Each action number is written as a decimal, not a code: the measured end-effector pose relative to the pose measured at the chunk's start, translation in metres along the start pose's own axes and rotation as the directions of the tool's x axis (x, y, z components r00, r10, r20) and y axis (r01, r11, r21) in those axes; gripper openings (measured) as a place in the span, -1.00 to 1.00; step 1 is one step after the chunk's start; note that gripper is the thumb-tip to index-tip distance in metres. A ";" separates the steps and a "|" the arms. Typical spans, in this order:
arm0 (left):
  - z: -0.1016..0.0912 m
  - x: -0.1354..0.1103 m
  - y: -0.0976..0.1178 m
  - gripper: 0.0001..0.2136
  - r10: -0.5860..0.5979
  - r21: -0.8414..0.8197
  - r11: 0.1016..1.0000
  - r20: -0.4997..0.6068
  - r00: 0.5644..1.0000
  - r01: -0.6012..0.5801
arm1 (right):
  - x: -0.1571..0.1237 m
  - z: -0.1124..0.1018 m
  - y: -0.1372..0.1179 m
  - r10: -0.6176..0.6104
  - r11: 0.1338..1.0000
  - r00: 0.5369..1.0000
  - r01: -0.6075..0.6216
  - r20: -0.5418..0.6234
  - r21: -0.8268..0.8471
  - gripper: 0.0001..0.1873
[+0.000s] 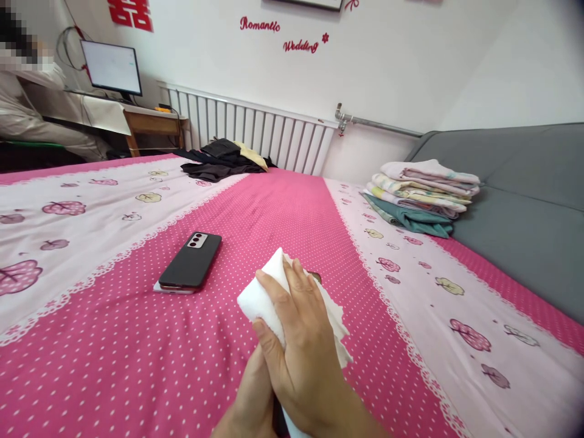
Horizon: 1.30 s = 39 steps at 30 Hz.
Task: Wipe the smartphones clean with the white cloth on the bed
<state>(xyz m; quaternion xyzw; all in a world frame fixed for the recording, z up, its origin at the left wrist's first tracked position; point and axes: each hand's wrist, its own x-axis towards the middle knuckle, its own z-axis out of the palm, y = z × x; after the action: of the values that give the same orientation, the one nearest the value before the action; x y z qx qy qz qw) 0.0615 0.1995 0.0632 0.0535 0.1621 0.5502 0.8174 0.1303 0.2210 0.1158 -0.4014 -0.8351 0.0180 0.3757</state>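
My right hand [303, 340] is low in the middle of the view, above a pink dotted bedsheet [137, 353]. Its fingers and thumb are closed over a white tissue [264, 292], which sticks out above the fingers and to the right. My left hand [249, 401] lies underneath it and is mostly covered, so its fingers are hidden. A sliver of something dark [276, 420] shows between the two hands, and a small dark edge [316, 277] peeks out past the tissue. I cannot make out what it is.
A black phone [190, 260] lies camera-side up on the sheet left of my hands, on top of another flat device. Folded cloths [422, 191] are stacked at the right by a grey cushion [524, 207]. Dark clothes [221, 159] lie by the radiator [255, 131]. A person [31, 115] sits at a desk with a monitor [112, 67].
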 end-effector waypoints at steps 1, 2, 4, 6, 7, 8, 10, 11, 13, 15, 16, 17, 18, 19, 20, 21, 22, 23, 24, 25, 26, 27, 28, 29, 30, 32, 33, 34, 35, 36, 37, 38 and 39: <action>0.003 -0.001 0.001 -0.69 -0.008 -0.001 1.000 -0.015 1.000 0.008 | 0.000 0.000 0.001 0.003 1.000 1.000 -0.003 -0.004 -0.005 -0.53; 0.007 -0.003 0.003 -0.69 -0.014 0.000 1.000 -0.034 0.999 0.014 | 0.001 -0.001 0.001 0.005 1.000 1.000 -0.005 -0.007 -0.009 -0.53; 0.013 -0.005 0.004 -0.69 -0.020 0.012 1.000 -0.064 0.998 0.021 | 0.002 -0.001 0.002 0.003 1.000 1.000 -0.003 -0.012 -0.016 -0.53; 0.016 -0.007 0.005 -0.68 -0.033 0.029 0.999 -0.072 0.997 0.035 | 0.002 -0.001 0.002 0.006 1.000 1.000 -0.006 -0.021 -0.023 -0.52; 0.017 -0.008 0.005 -0.67 -0.042 0.034 0.998 -0.079 0.996 0.045 | 0.002 -0.001 0.003 0.012 1.000 1.000 -0.012 -0.025 -0.026 -0.52; 0.018 -0.008 0.005 -0.65 -0.054 0.036 0.998 -0.094 0.994 0.058 | 0.002 0.000 0.003 0.020 0.999 0.999 -0.021 -0.032 -0.029 -0.52; 0.018 -0.007 0.005 -0.61 -0.072 0.030 0.997 -0.144 0.987 0.077 | 0.002 0.001 0.005 0.037 0.999 0.998 -0.039 -0.055 -0.033 -0.52; 0.018 -0.006 0.005 -0.60 -0.076 0.020 0.997 -0.168 0.983 0.081 | 0.002 0.002 0.007 0.046 0.998 0.997 -0.048 -0.067 -0.033 -0.52; 0.018 -0.004 0.005 -0.58 -0.077 -0.015 0.997 -0.186 0.980 0.076 | 0.003 0.004 0.010 0.061 0.997 0.994 -0.064 -0.093 -0.031 -0.52; 0.018 -0.002 0.006 -0.57 -0.089 -0.065 0.995 -0.176 0.980 0.079 | 0.005 0.006 0.013 0.077 0.997 0.991 -0.080 -0.110 -0.024 -0.52; 0.018 -0.002 0.007 -0.55 -0.098 -0.084 0.993 -0.168 0.981 0.085 | 0.005 0.007 0.015 0.084 0.996 0.990 -0.087 -0.114 -0.018 -0.52; 0.017 -0.001 0.008 -0.54 -0.100 -0.097 0.992 -0.160 0.982 0.085 | 0.006 0.007 0.016 0.090 0.996 0.989 -0.091 -0.116 -0.009 -0.53; 0.017 -0.001 0.008 -0.54 -0.099 -0.102 0.991 -0.155 0.983 0.084 | 0.006 0.008 0.016 0.093 0.996 0.989 -0.094 -0.117 0.000 -0.53; 0.017 -0.001 0.008 -0.54 -0.094 -0.104 0.991 -0.152 0.984 0.078 | 0.007 0.008 0.017 0.095 0.995 0.989 -0.095 -0.116 0.008 -0.53; 0.017 -0.002 0.009 -0.54 -0.087 -0.104 0.992 -0.149 0.985 0.072 | 0.007 0.009 0.017 0.096 0.995 0.988 -0.095 -0.117 0.015 -0.53; 0.016 -0.002 0.009 -0.54 -0.083 -0.103 0.992 -0.144 0.986 0.068 | 0.007 0.009 0.017 0.096 0.995 0.988 -0.095 -0.117 0.020 -0.53; 0.016 -0.003 0.008 -0.54 -0.082 -0.103 0.992 -0.141 0.987 0.068 | 0.007 0.009 0.017 0.097 0.995 0.988 -0.095 -0.119 0.023 -0.53; 0.017 -0.004 0.008 -0.53 -0.083 -0.104 0.992 -0.136 0.987 0.069 | 0.007 0.010 0.017 0.097 0.995 0.988 -0.094 -0.121 0.026 -0.53; 0.017 -0.004 0.008 -0.52 -0.086 -0.104 0.992 -0.133 0.987 0.073 | 0.007 0.010 0.016 0.095 0.995 0.988 -0.092 -0.123 0.028 -0.53; 0.017 -0.005 0.008 -0.52 -0.086 -0.103 0.992 -0.131 0.988 0.073 | 0.007 0.010 0.016 0.092 0.996 0.988 -0.089 -0.127 0.030 -0.53; 0.018 -0.005 0.009 -0.51 -0.088 -0.101 0.992 -0.132 0.987 0.075 | 0.007 0.010 0.016 0.089 0.996 0.988 -0.086 -0.129 0.031 -0.53; 0.018 -0.004 0.009 -0.51 -0.088 -0.098 0.992 -0.136 0.987 0.075 | 0.007 0.010 0.016 0.085 0.996 0.988 -0.082 -0.130 0.031 -0.53; 0.018 -0.004 0.009 -0.51 -0.087 -0.093 0.993 -0.142 0.986 0.074 | 0.007 0.010 0.016 0.081 0.997 0.988 -0.078 -0.132 0.030 -0.54; 0.018 -0.004 0.009 -0.51 -0.083 -0.086 0.994 -0.150 0.985 0.070 | 0.007 0.010 0.016 0.077 0.997 0.988 -0.074 -0.135 0.030 -0.54; 0.018 -0.003 0.009 -0.51 -0.076 -0.078 0.995 -0.159 0.984 0.064 | 0.007 0.010 0.016 0.074 0.997 0.988 -0.071 -0.139 0.030 -0.54; 0.017 -0.002 0.009 -0.51 -0.059 -0.063 0.997 -0.175 0.983 0.049 | 0.008 0.010 0.016 0.069 0.997 0.987 -0.065 -0.143 0.032 -0.54; 0.016 -0.002 0.009 -0.51 -0.054 -0.058 0.997 -0.180 0.982 0.044 | 0.008 0.010 0.016 0.067 0.997 0.987 -0.063 -0.144 0.033 -0.54; 0.016 -0.002 0.009 -0.51 -0.053 -0.056 0.997 -0.186 0.981 0.043 | 0.008 0.011 0.016 0.067 0.997 0.987 -0.062 -0.143 0.033 -0.54; 0.015 -0.002 0.009 -0.50 -0.053 -0.058 0.997 -0.190 0.980 0.042 | 0.007 0.011 0.016 0.067 0.997 0.988 -0.063 -0.141 0.034 -0.54; 0.015 -0.001 0.009 -0.50 -0.053 -0.064 0.997 -0.195 0.979 0.041 | 0.007 0.011 0.016 0.071 0.997 0.988 -0.067 -0.138 0.035 -0.53; 0.016 -0.002 0.009 -0.51 -0.054 -0.073 0.996 -0.203 0.978 0.040 | 0.007 0.011 0.015 0.075 0.997 0.988 -0.071 -0.133 0.036 -0.53; 0.016 -0.002 0.009 -0.51 -0.053 -0.083 0.996 -0.210 0.976 0.036 | 0.006 0.011 0.015 0.079 0.997 0.989 -0.075 -0.126 0.037 -0.53; 0.017 -0.002 0.009 -0.52 -0.048 -0.093 0.995 -0.217 0.975 0.028 | 0.006 0.011 0.014 0.082 0.996 0.990 -0.079 -0.115 0.038 -0.52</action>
<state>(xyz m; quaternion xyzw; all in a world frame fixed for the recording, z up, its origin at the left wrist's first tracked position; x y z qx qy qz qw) 0.0579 0.2029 0.0820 -0.0469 0.2273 0.5436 0.8066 0.1304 0.2374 0.1066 -0.4288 -0.7943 0.0236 0.4296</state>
